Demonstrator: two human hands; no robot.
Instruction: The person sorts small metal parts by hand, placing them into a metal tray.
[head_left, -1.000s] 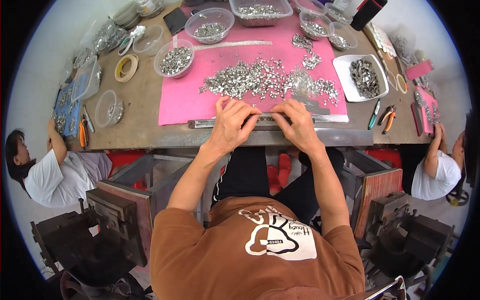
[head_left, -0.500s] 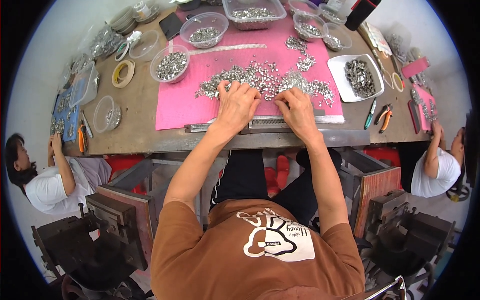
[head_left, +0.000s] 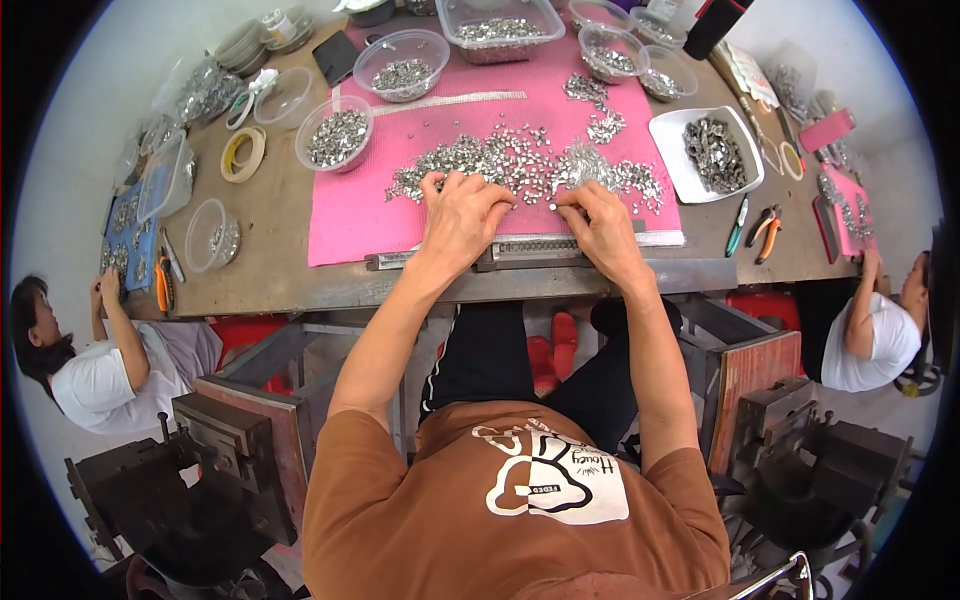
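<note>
Small shiny metal pieces [head_left: 480,157] lie in a loose heap on a pink mat [head_left: 355,218] in front of me. At the heap's near edge my left hand [head_left: 460,222] is closed, thumb and forefinger together; whatever is between them is hidden or too small to name. My right hand [head_left: 602,228] pinches a small bright metal piece at its thumb and fingertips. A slotted metal bar [head_left: 530,248] lies along the table's near edge, below and between both hands. Thin silvery pins or slivers [head_left: 588,168] are heaped just beyond my right fingers.
Plastic bowls of metal pieces [head_left: 335,137] stand behind the heap, with a clear tub [head_left: 503,38] farther back. A white dish [head_left: 707,155] with darker metal parts sits right, above pliers [head_left: 768,235]. Tape [head_left: 243,153] lies left. People work at both sides.
My right hand has shifted slightly, and a bright piece now shows at its fingertips. The left hand stays near the heap's edge. The whole view has tilted a little.
</note>
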